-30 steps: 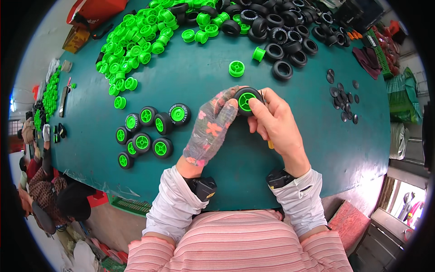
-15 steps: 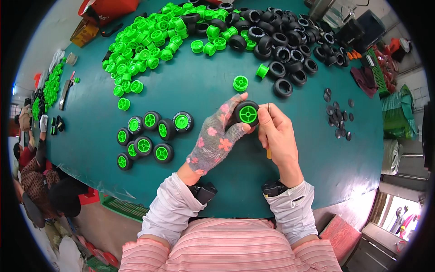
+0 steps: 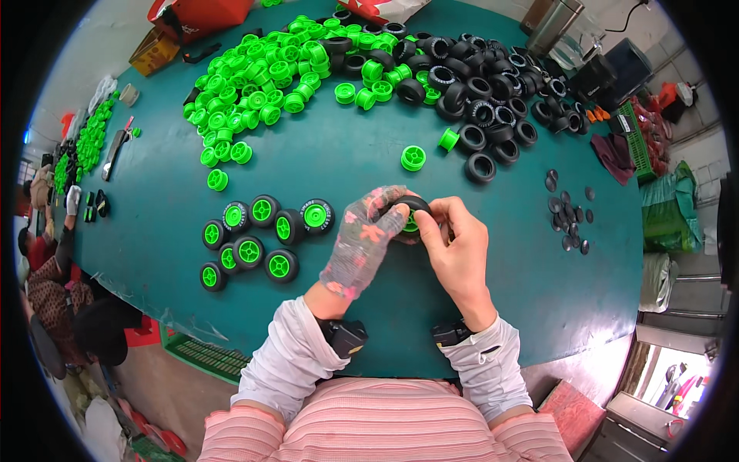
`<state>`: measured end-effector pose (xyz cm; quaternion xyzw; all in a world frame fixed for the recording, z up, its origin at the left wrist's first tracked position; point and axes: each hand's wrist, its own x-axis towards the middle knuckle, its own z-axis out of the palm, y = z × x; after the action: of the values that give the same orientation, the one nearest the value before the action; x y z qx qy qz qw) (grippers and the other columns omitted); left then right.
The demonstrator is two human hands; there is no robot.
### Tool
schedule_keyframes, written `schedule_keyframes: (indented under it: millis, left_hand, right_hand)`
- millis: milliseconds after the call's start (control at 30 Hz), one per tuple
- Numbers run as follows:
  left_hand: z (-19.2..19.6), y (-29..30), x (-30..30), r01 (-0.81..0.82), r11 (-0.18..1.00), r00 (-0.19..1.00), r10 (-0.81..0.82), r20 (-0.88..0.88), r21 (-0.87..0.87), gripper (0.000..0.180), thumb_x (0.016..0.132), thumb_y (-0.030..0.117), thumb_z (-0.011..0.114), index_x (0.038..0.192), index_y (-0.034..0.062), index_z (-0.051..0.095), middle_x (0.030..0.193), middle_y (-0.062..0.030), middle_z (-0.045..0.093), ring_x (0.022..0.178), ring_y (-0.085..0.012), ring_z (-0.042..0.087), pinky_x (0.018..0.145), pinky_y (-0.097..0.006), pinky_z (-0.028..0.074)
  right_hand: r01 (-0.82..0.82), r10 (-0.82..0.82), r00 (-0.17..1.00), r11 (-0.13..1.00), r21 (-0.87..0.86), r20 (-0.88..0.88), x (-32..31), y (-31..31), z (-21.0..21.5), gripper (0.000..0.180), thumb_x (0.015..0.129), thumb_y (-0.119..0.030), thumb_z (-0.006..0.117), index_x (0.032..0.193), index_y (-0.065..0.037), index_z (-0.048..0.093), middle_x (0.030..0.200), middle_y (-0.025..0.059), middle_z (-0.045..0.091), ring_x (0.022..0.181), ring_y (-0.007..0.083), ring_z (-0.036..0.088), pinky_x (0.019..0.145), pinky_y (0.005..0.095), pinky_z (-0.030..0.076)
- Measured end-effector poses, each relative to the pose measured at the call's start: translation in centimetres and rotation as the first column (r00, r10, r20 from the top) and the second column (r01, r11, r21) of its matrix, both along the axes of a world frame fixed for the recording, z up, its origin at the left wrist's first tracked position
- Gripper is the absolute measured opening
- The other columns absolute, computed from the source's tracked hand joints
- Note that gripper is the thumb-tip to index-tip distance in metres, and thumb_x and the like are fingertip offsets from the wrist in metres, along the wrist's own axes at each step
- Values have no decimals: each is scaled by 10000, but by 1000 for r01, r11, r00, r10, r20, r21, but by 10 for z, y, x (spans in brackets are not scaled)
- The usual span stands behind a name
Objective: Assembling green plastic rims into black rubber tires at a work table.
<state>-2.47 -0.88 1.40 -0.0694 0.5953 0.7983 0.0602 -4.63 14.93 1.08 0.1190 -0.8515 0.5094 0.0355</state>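
In front of me, my left hand [image 3: 363, 239], in a grey fingerless glove with pink flowers, is closed around a toy wheel [image 3: 414, 203]. Its black tyre sits over a green spoked rim, and the wheel is tilted so its face is partly covered by fingers. My bare right hand [image 3: 460, 250] grips the wheel's right side, thumb on the rim and fingers bent behind. Whether this hand also holds a tool is hidden. Left of my hands lie several assembled wheels [image 3: 249, 252]. A loose green rim [image 3: 413, 158] stands just beyond the hands.
A heap of green rims [image 3: 262, 85] and a pile of black tyres [image 3: 477, 88] cover the table's far side. Small black discs [image 3: 568, 215] lie at the right. A metal flask [image 3: 556, 27] stands far right; other people sit at the left.
The wheel has tipped from facing me to a slant, lower down. My right thumb has moved onto its rim. A yellow piece below my right hand no longer shows. The view has shifted slightly.
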Motion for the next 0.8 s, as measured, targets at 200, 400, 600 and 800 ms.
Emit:
schedule_keyframes:
  millis: [200, 400, 600, 800]
  left_hand:
    - [0, 1, 2, -45, 999, 999, 45, -6, -28, 322, 963, 141, 675, 1242, -7, 607, 1109, -85, 672, 926, -167, 674, 804, -280, 578]
    - [-2, 6, 7, -79, 974, 986, 44, -162, -214, 324, 942, 85, 681, 1243, -17, 612, 1109, -84, 673, 984, -159, 659, 833, -279, 565]
    - [0, 5, 5, -31, 999, 999, 33, -39, 43, 320, 971, 143, 675, 1249, -1, 608, 1145, -64, 653, 1035, -152, 626, 897, -293, 531]
    - [4, 7, 7, -133, 958, 989, 112, 97, 255, 269, 982, 150, 662, 1205, 6, 624, 1093, -71, 647, 986, -143, 634, 851, -276, 548]
  right_hand:
    - [13, 98, 937, 949, -315, 336, -12, 9, 7, 178, 936, -147, 719, 931, 2, 622, 785, -23, 607, 589, 47, 433, 538, 251, 371]
    - [-20, 55, 991, 962, -273, 122, -2, 0, -4, 169, 917, -114, 723, 927, 18, 617, 784, 13, 568, 585, 82, 418, 542, 265, 359]
    - [-48, 72, 994, 965, -257, 81, -7, -1, 0, 174, 905, -101, 722, 936, 23, 604, 767, 32, 522, 609, 100, 427, 552, 283, 370]
    - [-38, 71, 992, 952, -303, 100, -3, -5, -3, 198, 900, -116, 730, 977, 22, 611, 783, 35, 511, 594, 114, 425, 560, 286, 376]
